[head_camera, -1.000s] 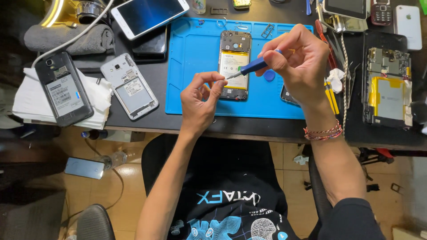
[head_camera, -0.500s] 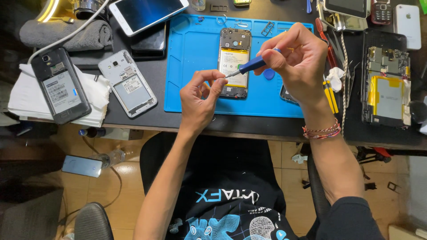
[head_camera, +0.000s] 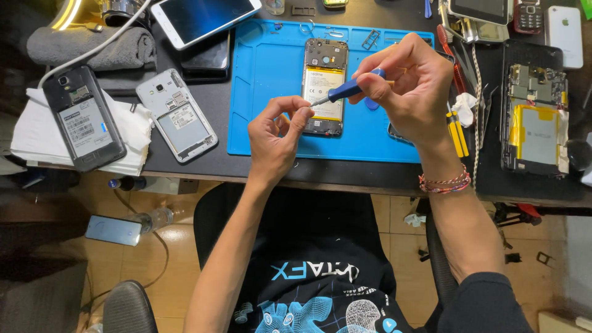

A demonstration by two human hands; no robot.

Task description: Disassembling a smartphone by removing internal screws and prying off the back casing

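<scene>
At the far left of the dark counter (head_camera: 259,166) a grey rolled cloth (head_camera: 92,49) lies behind a black phone (head_camera: 83,120) with its back off, resting on a folded white cloth (head_camera: 139,126). Just right of it lies a silver phone (head_camera: 177,114), also opened, its bare frame facing up. Behind that, a white phone (head_camera: 206,18) lies screen up, partly over a dark one.

A blue work mat (head_camera: 271,86) covers the middle of the counter. On it lies the opened phone (head_camera: 322,83), upright to the view, back cover off, with a yellowish battery filling its middle and a dark camera section at the far end. The left hand (head_camera: 274,132) hovers over the mat's near edge, just left of that phone, thumb and forefinger pinched together around something too small to make out, right at the metal tip of the blue-handled screwdriver (head_camera: 342,91). The right hand (head_camera: 410,92) grips the screwdriver's handle between thumb and fingers, the tool slanting down to the left across the phone's lower half. The right hand covers the mat's right side and part of a dark device beneath it.

Right of the mat lie yellow-handled tools (head_camera: 456,132) and a crumpled white wad. Further right a stripped tablet-like board (head_camera: 535,126) with a gold battery rests on a black pad, and a white phone (head_camera: 565,34) lies at the far right corner.
</scene>
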